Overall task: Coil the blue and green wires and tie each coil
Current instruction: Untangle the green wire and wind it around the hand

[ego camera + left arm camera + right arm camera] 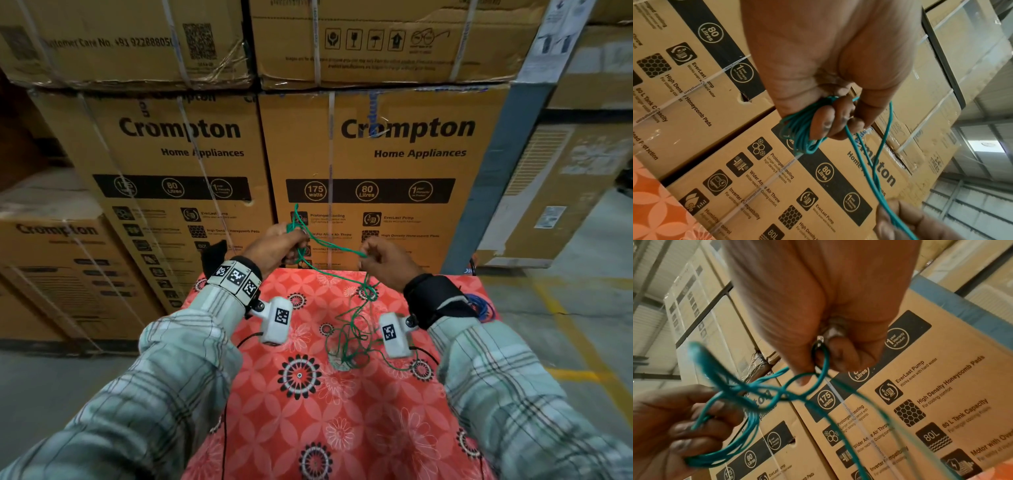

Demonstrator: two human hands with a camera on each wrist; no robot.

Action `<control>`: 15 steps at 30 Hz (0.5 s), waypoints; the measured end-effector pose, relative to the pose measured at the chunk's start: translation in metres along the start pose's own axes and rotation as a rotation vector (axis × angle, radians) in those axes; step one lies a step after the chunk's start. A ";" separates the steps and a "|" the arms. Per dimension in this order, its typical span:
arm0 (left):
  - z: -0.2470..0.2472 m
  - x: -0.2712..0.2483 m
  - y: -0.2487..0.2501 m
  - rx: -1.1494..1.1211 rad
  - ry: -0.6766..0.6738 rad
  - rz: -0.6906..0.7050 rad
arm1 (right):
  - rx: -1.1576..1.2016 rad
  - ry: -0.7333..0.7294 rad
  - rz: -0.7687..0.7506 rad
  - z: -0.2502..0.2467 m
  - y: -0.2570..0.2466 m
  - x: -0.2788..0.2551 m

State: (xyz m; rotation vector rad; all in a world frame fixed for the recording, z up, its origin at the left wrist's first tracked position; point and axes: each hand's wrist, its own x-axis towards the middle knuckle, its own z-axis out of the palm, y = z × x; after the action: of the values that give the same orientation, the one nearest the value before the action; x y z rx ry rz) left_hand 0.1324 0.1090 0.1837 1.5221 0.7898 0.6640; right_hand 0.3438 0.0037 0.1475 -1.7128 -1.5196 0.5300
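Observation:
My left hand grips a small coil of green wire in its curled fingers, held above the far edge of the table. From it a strand of green wire runs right to my right hand, which pinches a loop of the strand between thumb and finger. More loose green wire hangs down and lies tangled on the cloth. The blue wire lies bunched at the table's right edge, partly hidden behind my right wrist.
The table carries a red floral cloth. Stacked cardboard appliance boxes form a wall just beyond it. Grey floor with yellow lines lies to the right, and more boxes stand on the left.

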 end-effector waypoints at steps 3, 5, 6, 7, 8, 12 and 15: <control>0.005 -0.001 -0.005 0.083 -0.017 0.004 | -0.119 0.173 -0.018 0.007 0.002 0.005; 0.005 0.000 -0.005 0.132 -0.013 0.023 | -0.149 0.200 -0.037 0.010 0.002 0.005; 0.003 0.000 -0.005 0.149 -0.001 0.021 | -0.164 0.206 -0.054 0.010 0.003 0.004; 0.002 0.001 -0.005 0.144 0.011 0.005 | -0.158 0.203 -0.063 0.010 0.006 0.005; 0.000 0.001 -0.004 0.126 0.013 -0.012 | -0.133 0.193 -0.062 0.008 0.007 0.004; -0.002 0.000 -0.005 0.121 0.012 0.021 | -0.273 0.108 -0.025 0.003 0.011 0.009; 0.002 -0.001 0.004 0.139 0.095 0.066 | -0.473 0.199 0.103 -0.007 0.006 0.018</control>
State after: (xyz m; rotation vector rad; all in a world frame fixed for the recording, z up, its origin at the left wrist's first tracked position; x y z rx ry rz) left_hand 0.1332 0.1067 0.1875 1.6579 0.8752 0.7477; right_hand 0.3565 0.0192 0.1509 -2.1386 -1.4948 0.0404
